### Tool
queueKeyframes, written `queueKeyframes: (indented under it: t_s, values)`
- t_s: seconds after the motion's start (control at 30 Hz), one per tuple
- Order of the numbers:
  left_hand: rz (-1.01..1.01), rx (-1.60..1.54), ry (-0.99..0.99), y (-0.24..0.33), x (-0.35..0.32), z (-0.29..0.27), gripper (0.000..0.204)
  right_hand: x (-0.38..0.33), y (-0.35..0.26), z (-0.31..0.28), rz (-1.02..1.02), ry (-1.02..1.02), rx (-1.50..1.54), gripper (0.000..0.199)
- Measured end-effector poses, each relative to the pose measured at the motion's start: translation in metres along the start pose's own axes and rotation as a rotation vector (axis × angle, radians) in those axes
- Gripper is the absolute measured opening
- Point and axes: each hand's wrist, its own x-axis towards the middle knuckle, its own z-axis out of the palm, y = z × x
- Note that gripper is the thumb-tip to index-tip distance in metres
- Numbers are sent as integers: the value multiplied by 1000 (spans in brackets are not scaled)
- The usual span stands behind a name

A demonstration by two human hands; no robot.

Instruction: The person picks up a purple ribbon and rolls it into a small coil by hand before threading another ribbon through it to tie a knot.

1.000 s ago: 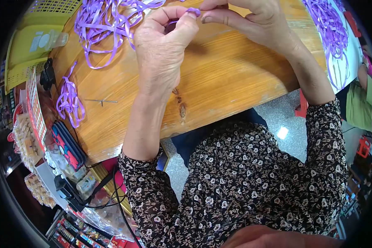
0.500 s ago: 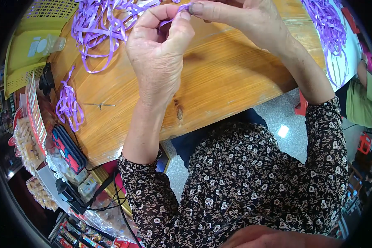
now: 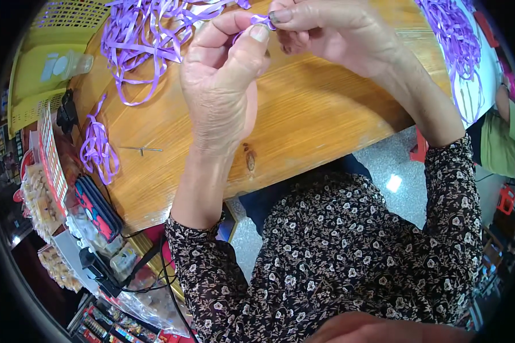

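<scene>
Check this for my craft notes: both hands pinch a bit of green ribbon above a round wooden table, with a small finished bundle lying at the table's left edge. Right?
Not quite: the ribbon pinched between the left hand and right hand is purple, not green, as the head view shows. The rest holds: wooden table, small bundle at its left edge.

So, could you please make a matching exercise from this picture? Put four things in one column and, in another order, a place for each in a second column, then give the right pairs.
Things:
1. purple ribbon piece
2. small ribbon bundle
3. yellow basket
4. loose ribbon pile

Places:
A. beyond the table's left edge
B. table top, far side, left of the hands
C. pinched between left hand and right hand
D. near the table's left edge, beside a small metal pin

Pairs: 1-C, 2-D, 3-A, 4-B
</scene>
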Motion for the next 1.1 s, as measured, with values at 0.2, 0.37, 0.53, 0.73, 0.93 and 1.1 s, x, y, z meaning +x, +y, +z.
queueKeyframes:
  t_s: [0.2,0.37,0.53,0.73,0.93,1.1]
  values:
    - [-11,25,-4,-3,0,2,11,-2,-1,0,-254,69,-290,8]
    - [43,77,40,-4,0,-1,12,1,0,-2,-106,57,-112,10]
    - [-34,-67,30,-3,0,1,10,4,1,-2,39,85,48,10]
    - [-24,-132,-49,-5,4,-8,12,3,1,2,-223,16,-318,9]
    - [-31,-139,-24,-3,2,-7,12,3,7,10,-464,132,-500,7]
    - [-37,-158,-23,-3,3,-6,13,27,9,-12,-1408,-116,-1009,15]
